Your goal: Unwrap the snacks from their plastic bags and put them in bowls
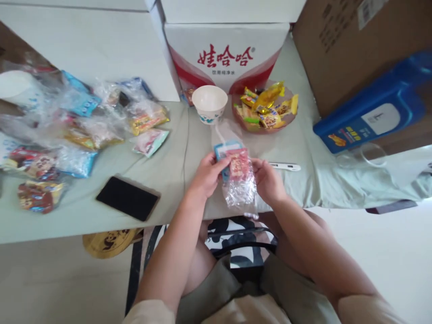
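Observation:
Both my hands hold a clear plastic bag (239,191) above the table's front edge. Through it show a red packet (239,164) and a blue packet behind it. My left hand (207,175) is closed on the left side, its thumb lying over the packets. On the right side, the fingers of my right hand (268,180) are curled at the bag's edge, partly hidden by it. Just beyond the bag stands a white paper bowl (209,101). To its right is a pinkish see-through bowl (266,128) with several yellow-wrapped snacks. A white pen-like stick (285,166) lies beside my right hand.
Several bagged snacks (84,135) crowd the left side, with a black phone (127,198) in front of them. White cartons (226,40) line the back. A blue bottle-shaped container (371,108) leans by a brown box (337,36) on the right, near clear cups (369,155).

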The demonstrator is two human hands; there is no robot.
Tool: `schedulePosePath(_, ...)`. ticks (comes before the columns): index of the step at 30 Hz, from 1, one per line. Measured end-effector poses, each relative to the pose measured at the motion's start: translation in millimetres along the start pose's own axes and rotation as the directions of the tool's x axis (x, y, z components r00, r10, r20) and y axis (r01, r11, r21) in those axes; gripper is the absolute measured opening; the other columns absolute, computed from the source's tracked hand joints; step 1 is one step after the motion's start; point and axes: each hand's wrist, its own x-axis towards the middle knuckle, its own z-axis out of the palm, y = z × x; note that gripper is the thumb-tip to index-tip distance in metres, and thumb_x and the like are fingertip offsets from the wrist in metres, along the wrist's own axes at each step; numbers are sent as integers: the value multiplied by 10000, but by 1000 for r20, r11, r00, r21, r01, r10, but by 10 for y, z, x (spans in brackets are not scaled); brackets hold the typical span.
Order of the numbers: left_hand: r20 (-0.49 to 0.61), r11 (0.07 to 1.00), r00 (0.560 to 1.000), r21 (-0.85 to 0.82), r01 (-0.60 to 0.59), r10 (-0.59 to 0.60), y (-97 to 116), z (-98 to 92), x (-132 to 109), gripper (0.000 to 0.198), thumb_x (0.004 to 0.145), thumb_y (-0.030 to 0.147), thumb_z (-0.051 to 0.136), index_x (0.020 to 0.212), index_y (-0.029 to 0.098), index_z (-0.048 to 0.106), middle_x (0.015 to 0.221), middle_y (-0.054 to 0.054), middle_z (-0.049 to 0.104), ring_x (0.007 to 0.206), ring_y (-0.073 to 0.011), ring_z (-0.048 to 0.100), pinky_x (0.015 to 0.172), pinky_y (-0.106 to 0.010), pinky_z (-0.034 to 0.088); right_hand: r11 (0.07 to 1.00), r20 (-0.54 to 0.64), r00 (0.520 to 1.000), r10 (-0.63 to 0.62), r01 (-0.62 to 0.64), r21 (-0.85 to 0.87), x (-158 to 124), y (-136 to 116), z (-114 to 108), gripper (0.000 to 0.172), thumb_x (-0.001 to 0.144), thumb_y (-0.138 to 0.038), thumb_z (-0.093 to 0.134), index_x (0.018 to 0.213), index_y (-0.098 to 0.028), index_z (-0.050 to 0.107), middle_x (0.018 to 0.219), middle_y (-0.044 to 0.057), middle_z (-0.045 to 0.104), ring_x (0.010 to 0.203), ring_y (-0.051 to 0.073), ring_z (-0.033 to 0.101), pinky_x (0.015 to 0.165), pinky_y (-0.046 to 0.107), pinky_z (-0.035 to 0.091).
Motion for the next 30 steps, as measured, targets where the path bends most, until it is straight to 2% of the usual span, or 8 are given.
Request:
schedulePosePath(3,-16,997,999,-71,37,-38,-2,139,108,417,667,416,874,969,166,730,873,-44,774,741,-166,710,736,-308,573,980,-13,987,-163,160,-114,53,-22,-205,447,887,-592,559,1168,-249,615,1176,116,705,1021,250,711,945,457,579)
schedulePosePath(6,5,995,998,-75,61,-61,-16,258,143,380,694,375,846,984,150,746,891,-58,781,780,-177,725,740,-299,573,787,139,902,-409,425,-447,37,-77,-334,517,816,-435,722,1294,-276,604,1531,143,489,1409,309,511,1143,521,459)
schedulePosePath(8,-9,996,998,-72,54,-55,-63,328,154,367,692,396,845,947,154,740,850,-49,772,751,-174,717,694,-281,564,630,317,822,-473,567,-530,33,-120,-366,422,832,-431,730,1217,-266,683,1555,137,457,1458,335,451,1186,544,407)
schedulePosePath(11,-14,999,1000,-48,21,-21,-171,388,185,442,655,424,889,978,177,717,908,-41,777,778,-171,721,697,-271,568,572,453,731,-511,682,-456,57,-168,-369,234,929,-447,647,1021,-265,760,1398,109,600,1351,306,552,1193,527,403)
schedulePosePath(18,1,987,998,147,-67,67,-376,377,331,540,653,476,912,1076,226,687,1053,-41,778,1013,-251,730,905,-382,579,741,55,860,-507,468,-482,120,-184,-415,176,916,-350,665,826,-218,738,1051,84,663,1001,212,666,911,373,567)
schedulePosePath(21,115,991,993,124,-52,38,-391,409,325,609,663,598,876,1108,224,694,1133,-71,764,1145,-300,697,989,-422,554,815,-134,891,-434,325,-479,192,-174,-445,135,875,-330,671,815,-210,686,913,47,633,812,170,620,720,310,548)
schedulePosePath(26,394,992,919,120,-39,-12,-393,466,257,895,588,533,946,1355,254,578,1384,-123,656,1332,-354,597,1089,-471,508,853,-199,911,-361,237,-466,313,-140,-437,141,862,-322,621,776,-211,610,808,14,604,696,136,548,645,280,485)
schedulePosePath(30,269,941,962,313,-127,40,-417,421,255,845,597,377,948,1327,236,548,1323,-117,666,1234,-330,643,1058,-484,514,895,-230,923,-307,198,-400,362,-98,-428,160,855,-376,636,886,-223,603,870,21,626,746,146,575,696,292,504)
